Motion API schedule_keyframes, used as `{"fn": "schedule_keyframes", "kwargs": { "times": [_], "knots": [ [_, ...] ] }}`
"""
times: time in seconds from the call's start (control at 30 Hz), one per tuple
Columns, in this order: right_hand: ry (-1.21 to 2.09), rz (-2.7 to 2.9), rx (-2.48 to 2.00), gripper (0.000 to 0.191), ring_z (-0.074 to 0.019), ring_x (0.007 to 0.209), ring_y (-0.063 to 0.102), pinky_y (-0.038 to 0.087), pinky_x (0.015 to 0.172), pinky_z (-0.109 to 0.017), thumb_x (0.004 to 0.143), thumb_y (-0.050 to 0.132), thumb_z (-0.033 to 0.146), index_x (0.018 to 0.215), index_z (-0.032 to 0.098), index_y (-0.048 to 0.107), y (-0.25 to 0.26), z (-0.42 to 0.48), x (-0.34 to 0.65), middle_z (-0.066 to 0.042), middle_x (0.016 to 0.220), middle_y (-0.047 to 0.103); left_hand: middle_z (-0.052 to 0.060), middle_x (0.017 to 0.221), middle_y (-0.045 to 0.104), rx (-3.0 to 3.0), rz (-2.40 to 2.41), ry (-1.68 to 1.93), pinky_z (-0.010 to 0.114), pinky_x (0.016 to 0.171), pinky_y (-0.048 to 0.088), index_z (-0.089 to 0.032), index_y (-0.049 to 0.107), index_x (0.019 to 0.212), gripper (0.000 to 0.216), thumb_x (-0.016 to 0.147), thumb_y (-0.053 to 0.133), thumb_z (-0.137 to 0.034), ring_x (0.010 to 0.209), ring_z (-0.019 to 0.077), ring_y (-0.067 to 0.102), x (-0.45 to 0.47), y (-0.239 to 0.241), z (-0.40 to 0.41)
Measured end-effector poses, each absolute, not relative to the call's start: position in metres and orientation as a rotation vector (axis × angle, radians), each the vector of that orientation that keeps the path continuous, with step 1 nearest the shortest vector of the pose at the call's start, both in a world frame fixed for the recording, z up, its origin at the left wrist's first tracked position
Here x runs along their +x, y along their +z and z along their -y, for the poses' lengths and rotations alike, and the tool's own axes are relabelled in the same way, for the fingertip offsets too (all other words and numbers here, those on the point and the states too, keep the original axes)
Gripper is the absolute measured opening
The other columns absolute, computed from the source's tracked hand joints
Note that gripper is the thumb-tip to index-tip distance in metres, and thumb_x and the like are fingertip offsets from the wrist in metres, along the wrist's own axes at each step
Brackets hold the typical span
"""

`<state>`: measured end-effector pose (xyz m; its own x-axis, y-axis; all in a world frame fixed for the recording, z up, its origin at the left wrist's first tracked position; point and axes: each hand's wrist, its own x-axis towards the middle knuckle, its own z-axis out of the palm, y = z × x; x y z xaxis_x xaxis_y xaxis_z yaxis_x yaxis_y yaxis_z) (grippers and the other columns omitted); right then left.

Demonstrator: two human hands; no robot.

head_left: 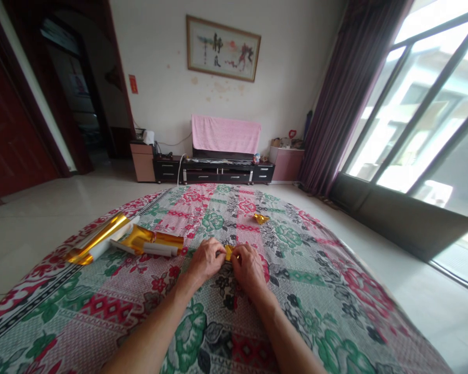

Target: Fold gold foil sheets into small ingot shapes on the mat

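Note:
A small piece of gold foil paper (pixel 229 252) lies between my two hands on a flower-patterned cloth (pixel 296 270). My left hand (pixel 206 258) pinches its left side with curled fingers. My right hand (pixel 248 263) pinches its right side, fingers closed on it. Most of the paper is hidden under my fingers. A folded gold paper shape (pixel 261 218) rests farther back on the cloth, apart from both hands.
Rolled sheets of gold foil paper (pixel 101 236) and a second curled stack (pixel 152 241) lie at the left of the cloth. Beyond are a tiled floor, a dark TV cabinet (pixel 218 171) with a pink towel, and large windows at right.

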<state>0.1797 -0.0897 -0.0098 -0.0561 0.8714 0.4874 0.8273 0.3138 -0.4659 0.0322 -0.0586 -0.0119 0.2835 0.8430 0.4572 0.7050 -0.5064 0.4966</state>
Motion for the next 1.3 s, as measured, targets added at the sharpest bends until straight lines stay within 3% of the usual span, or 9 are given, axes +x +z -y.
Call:
{"fn": "schedule_keyframes", "kwargs": {
  "times": [0.27, 0.53, 0.8, 1.0, 1.3],
  "knots": [
    [0.124, 1.955, -1.45, 0.021, -0.0144, 0.084, 0.051, 0.034, 0.076, -0.025, 0.084, 0.043, 0.02, 0.076, 0.022, 0.063, -0.0057, 0.0923, 0.1813, -0.002, 0.087, 0.059, 0.003, 0.078, 0.059, 2.344, -1.479, 1.007, 0.029, 0.079, 0.042, -0.018, 0.063, 0.072, 0.009, 0.07, 0.056, -0.013, 0.081, 0.0156, 0.054, 0.0328, -0.0114, 0.0588],
    [0.131, 1.913, -1.464, 0.022, -0.0153, 0.086, 0.051, 0.035, 0.079, -0.027, 0.075, 0.047, 0.01, 0.076, 0.023, 0.066, -0.0046, 0.0948, 0.1789, -0.002, 0.09, 0.059, 0.004, 0.079, 0.062, 2.318, -1.386, 1.001, 0.028, 0.08, 0.043, -0.018, 0.067, 0.073, 0.015, 0.073, 0.053, -0.014, 0.081, 0.0149, 0.055, 0.0298, -0.0085, 0.0575],
    [0.133, 1.903, -1.48, 0.02, -0.0156, 0.086, 0.051, 0.036, 0.08, -0.027, 0.075, 0.049, 0.012, 0.075, 0.022, 0.066, -0.0008, 0.0966, 0.1782, -0.002, 0.09, 0.06, 0.004, 0.08, 0.063, 2.313, -1.337, 0.987, 0.027, 0.079, 0.044, -0.019, 0.069, 0.073, 0.024, 0.075, 0.047, -0.011, 0.081, 0.0146, 0.056, 0.0264, -0.0097, 0.0544],
    [0.118, 1.879, -1.514, 0.016, -0.015, 0.083, 0.051, 0.035, 0.076, -0.027, 0.08, 0.05, 0.023, 0.075, 0.022, 0.066, -0.0033, 0.0946, 0.176, -0.003, 0.089, 0.059, 0.004, 0.082, 0.063, 2.318, -1.343, 0.996, 0.028, 0.079, 0.045, -0.019, 0.07, 0.074, 0.022, 0.072, 0.05, -0.011, 0.081, 0.0146, 0.056, 0.0261, -0.0145, 0.0513],
    [0.126, 1.862, -1.545, 0.015, -0.0155, 0.083, 0.051, 0.035, 0.074, -0.027, 0.079, 0.051, 0.023, 0.075, 0.023, 0.066, -0.004, 0.0932, 0.1762, -0.003, 0.09, 0.059, 0.004, 0.079, 0.062, 2.311, -1.397, 1.018, 0.029, 0.078, 0.044, -0.018, 0.067, 0.072, 0.011, 0.07, 0.057, -0.015, 0.08, 0.0153, 0.055, 0.0302, -0.0124, 0.0543]
  ]
}}
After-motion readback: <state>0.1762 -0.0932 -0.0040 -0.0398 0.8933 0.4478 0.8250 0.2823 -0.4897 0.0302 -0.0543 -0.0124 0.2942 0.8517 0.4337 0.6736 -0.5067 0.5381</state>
